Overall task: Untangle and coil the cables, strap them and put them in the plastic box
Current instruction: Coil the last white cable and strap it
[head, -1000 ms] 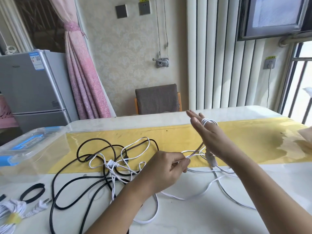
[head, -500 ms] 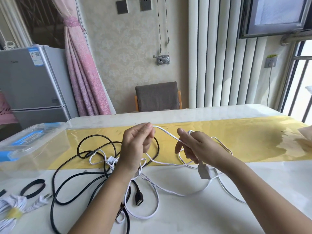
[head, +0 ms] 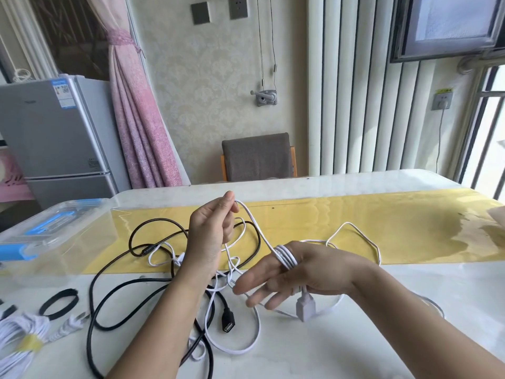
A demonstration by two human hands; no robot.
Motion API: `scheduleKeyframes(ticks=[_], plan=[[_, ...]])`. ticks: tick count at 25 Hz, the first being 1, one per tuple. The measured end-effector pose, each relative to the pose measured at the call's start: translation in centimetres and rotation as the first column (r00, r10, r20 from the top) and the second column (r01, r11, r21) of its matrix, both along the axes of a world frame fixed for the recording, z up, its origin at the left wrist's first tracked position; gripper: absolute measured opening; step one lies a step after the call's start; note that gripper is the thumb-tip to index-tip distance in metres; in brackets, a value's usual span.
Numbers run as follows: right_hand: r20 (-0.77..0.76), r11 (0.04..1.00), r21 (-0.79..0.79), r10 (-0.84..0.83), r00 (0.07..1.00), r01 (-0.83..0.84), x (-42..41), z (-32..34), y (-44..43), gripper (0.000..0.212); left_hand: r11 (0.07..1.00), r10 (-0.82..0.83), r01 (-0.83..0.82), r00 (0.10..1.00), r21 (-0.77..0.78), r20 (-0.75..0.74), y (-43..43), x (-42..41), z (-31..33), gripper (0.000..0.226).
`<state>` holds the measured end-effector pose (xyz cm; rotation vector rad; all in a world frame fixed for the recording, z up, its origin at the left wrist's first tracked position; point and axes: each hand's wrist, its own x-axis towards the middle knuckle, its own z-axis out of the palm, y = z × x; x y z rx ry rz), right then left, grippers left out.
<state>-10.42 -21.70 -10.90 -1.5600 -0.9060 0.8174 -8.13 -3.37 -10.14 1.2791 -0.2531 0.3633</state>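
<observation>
Left forearm is covering the middle of the tangle, so where white and black strands are crossing there is hard to make out. Which fingers the turns are sitting on can't be told exactly. The plastic box (head: 49, 228), clear with blue latches, is getting cut off by the left frame edge; a coiled white bundle (head: 24, 340) with a yellow strap is running out of frame at bottom left.

Left hand (head: 211, 233) is pinching the white cable (head: 257, 228) between thumb and fingertips, raised above the table (head: 355, 337). Right hand (head: 308, 272) is staying flat with fingers straight and spread, pointing left, several turns of the white cable lying wound round them. A white connector (head: 305, 306) is hanging just under this hand. The rest of the white cable is trailing loose on the table, tangling with the black cable (head: 227, 320), whose USB end is lying near the left forearm.

A black strap ring (head: 65, 291) is lying beside the bundle. A yellow runner (head: 355, 228) is crossing the table. Behind are standing a chair (head: 257, 157), a fridge (head: 54, 132) and a pink curtain (head: 136, 119).
</observation>
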Motion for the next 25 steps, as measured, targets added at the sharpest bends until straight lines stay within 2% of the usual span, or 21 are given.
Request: scheduleKeyframes(ticks=[2,5,7,8,10,13,14,15,16,18,19,22,25], plan=[[-0.005,0.998,0.044,0.046,0.999,-0.045,-0.2,0.4,0.0,0.029,0.994,0.056,-0.054,0.998,0.097,-0.012,0.0,0.5,-0.6,0.035],[-0.173,0.971,0.182,0.188,0.967,-0.156,-0.3,1.0,-0.5,0.063,0.917,0.115,-0.116,0.993,0.383,0.024,0.1,0.9,-1.6,0.04],[-0.225,0.935,0.327,0.214,0.95,-0.134,-0.1,1.2,-1.0,0.065,0.826,0.077,-0.083,0.996,0.558,0.033,-0.1,1.0,-2.3,0.048],[-0.215,0.92,0.385,0.17,0.962,-0.077,-0.1,1.4,-1.3,0.061,0.779,0.041,-0.041,0.999,0.626,0.014,-0.4,0.9,-2.6,0.051],[-0.194,0.853,0.515,0.021,0.981,0.084,-0.1,2.0,-1.7,0.039,0.671,-0.011,0.037,0.999,0.74,-0.04,-1.5,0.4,-3.0,0.054],[-0.291,0.705,0.599,-0.251,0.923,0.38,0.4,2.6,-2.0,0.049,0.579,-0.072,0.129,0.992,0.805,-0.107,-3.0,-0.5,-3.1,0.054],[-0.249,0.679,0.591,-0.359,0.899,0.435,0.8,2.6,-2.1,0.054,0.57,-0.09,0.143,0.99,0.809,-0.112,-3.3,-0.7,-3.2,0.053],[-0.121,0.691,0.553,-0.487,0.865,0.466,1.0,2.4,-2.2,0.061,0.56,-0.111,0.155,0.988,0.814,-0.111,-3.5,-1.0,-3.1,0.053],[0.089,0.727,0.472,-0.602,0.794,0.498,1.0,2.3,-2.2,0.069,0.547,-0.128,0.167,0.985,0.82,-0.115,-3.5,-1.2,-3.1,0.053],[0.48,0.756,0.302,-0.647,0.593,0.581,1.0,2.3,-2.3,0.08,0.506,-0.149,0.172,0.983,0.845,-0.11,-3.5,-1.5,-3.1,0.054],[0.589,0.743,0.251,-0.626,0.511,0.621,1.1,2.4,-2.6,0.081,0.492,-0.147,0.164,0.984,0.855,-0.104,-3.5,-1.6,-3.0,0.053],[0.705,0.693,0.204,-0.594,0.387,0.692,1.2,2.5,-3.1,0.066,0.499,-0.14,0.138,0.987,0.855,-0.078,-3.6,-1.8,-2.6,0.052],[0.696,0.665,0.238,-0.625,0.353,0.708,1.5,2.1,-3.2,0.043,0.5,-0.19,0.102,0.982,0.86,-0.006,-3.6,-2.3,-2.4,0.052]])
